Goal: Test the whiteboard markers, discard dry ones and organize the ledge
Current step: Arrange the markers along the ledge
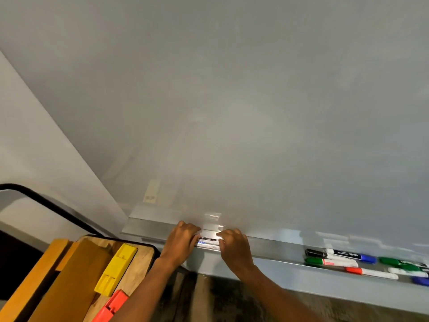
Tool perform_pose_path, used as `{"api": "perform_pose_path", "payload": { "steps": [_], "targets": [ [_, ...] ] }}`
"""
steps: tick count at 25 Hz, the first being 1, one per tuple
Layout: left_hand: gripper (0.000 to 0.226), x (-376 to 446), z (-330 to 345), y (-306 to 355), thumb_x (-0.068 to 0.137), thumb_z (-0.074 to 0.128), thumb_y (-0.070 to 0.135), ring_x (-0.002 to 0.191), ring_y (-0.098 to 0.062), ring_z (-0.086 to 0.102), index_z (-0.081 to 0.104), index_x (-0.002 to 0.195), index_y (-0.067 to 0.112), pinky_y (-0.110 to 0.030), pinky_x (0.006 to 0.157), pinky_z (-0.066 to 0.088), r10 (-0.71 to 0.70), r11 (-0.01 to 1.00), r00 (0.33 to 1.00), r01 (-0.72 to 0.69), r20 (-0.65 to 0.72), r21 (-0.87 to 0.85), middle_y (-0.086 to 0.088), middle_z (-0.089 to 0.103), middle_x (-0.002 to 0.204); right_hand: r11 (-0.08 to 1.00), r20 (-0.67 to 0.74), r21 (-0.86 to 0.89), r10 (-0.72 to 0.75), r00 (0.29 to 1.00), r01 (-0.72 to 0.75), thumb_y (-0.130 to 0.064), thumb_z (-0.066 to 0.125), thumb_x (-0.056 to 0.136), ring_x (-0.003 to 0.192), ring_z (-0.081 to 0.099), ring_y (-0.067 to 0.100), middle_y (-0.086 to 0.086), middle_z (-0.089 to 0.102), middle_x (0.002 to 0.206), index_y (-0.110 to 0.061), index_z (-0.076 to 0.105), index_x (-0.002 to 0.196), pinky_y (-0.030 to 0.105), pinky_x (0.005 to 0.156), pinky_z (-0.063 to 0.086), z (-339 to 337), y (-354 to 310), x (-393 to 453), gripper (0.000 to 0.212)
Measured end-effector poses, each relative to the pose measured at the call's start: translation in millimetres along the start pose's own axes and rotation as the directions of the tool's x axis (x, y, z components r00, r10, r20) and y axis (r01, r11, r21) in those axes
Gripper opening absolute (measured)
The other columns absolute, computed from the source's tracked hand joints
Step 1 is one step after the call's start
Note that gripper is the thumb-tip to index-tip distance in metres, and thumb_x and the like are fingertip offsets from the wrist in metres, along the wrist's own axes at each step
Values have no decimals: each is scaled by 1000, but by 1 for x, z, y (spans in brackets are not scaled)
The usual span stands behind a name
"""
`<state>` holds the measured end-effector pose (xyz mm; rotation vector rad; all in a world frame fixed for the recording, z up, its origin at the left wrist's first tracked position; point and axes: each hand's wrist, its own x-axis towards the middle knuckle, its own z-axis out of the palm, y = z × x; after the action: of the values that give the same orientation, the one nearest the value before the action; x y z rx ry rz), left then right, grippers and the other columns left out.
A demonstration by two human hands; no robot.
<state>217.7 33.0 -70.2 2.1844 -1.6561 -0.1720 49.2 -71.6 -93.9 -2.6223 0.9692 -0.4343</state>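
1. Both hands at the left stretch of the aluminium ledge beneath the whiteboard, set on a small bundle of markers lying flat in the tray.
2. Left hand: fingers curled over the bundle's left end, gripping it. Right hand: fingers curled over the right end, likewise gripping. Neither hand spread; exact count of markers in the bundle not discernible, two or three by appearance.
3. Long axis of the bundle parallel to the ledge, running left to right directly between the two hands; each hand at one end, neither nearer than the other.
4. Judged step: squaring up and seating a sorted group at the left of the ledge.
5. Remaining loose markers well apart to the right on the same ledge: black-capped marker, blue-capped marker, green-capped marker, red-capped marker, further green and blue ones at the frame edge. Long axes also roughly along the ledge.
6. Right hand the nearer to that group; next reach likely rightward along the tray.
7. Lower left, off the ledge: wooden stool top bearing a yellow eraser and a red eraser.
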Motion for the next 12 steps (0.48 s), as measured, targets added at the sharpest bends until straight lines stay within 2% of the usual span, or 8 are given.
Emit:
{"api": "perform_pose_path", "payload": {
  "steps": [3, 4, 6, 7, 9, 11, 12],
  "targets": [
    [16, 5, 11, 38, 92, 64, 22, 92, -18, 61, 73, 104, 20, -29, 76, 53, 88, 996, 993, -90, -76, -24, 3, 73, 101, 1000, -159, -1, -6, 987, 6, -17, 76, 75, 73, 69, 20, 0, 75, 85, -15, 77, 88, 28, 59, 57, -13, 30, -16, 13],
    [18, 8, 14, 50, 92, 61, 25, 93, -18, 61, 73, 105, 20, -29, 79, 53, 105, 993, 990, -109, -91, -45, 4, 73, 103, 999, -203, -42, -37, 978, 29, -18, 73, 80, 74, 69, 21, 2, 75, 86, -14, 76, 88, 29, 60, 57, -19, 41, -22, 10],
    [21, 16, 22, 78, 91, 60, 27, 95, -18, 63, 73, 106, 18, -31, 81, 54, 130, 985, 984, -143, -123, -100, 2, 73, 104, 988, -309, -148, -86, 947, 41, -19, 55, 92, 74, 69, 22, 3, 75, 86, -12, 76, 87, 28, 63, 55, -37, 65, -38, 23],
    [21, 20, 28, 92, 91, 63, 26, 96, -19, 64, 73, 107, 17, -31, 82, 54, 144, 980, 981, -159, -129, -118, 1, 73, 105, 989, -336, -150, -61, 940, 10, -20, 53, 92, 75, 69, 22, 3, 75, 86, -12, 77, 87, 27, 65, 55, -47, 78, -47, 26],
    [23, 26, 41, 120, 91, 66, 26, 100, -20, 63, 72, 111, 17, -30, 84, 52, 184, 973, 977, -197, -109, -121, 1, 72, 109, 991, -312, -79, 76, 947, -106, -20, 61, 86, 80, 69, 22, 1, 75, 90, -15, 77, 92, 31, 69, 56, -67, 104, -63, 18],
    [26, 31, 55, 149, 94, 60, 31, 101, -19, 62, 72, 113, 19, -28, 84, 50, 230, 963, 969, -241, -96, -122, 2, 72, 110, 959, -168, -55, 267, 949, -280, -20, 69, 85, 89, 68, 23, 0, 75, 99, -19, 76, 102, 36, 76, 56, -89, 131, -79, 18],
    [28, 33, 61, 161, 95, 57, 33, 100, -19, 62, 72, 113, 19, -27, 83, 48, 247, 958, 965, -257, -93, -124, 3, 72, 109, 939, -93, -74, 330, 940, -337, -22, 68, 89, 98, 65, 23, 0, 73, 109, -21, 73, 110, 36, 85, 53, -101, 140, -87, 22]
  ]
}}
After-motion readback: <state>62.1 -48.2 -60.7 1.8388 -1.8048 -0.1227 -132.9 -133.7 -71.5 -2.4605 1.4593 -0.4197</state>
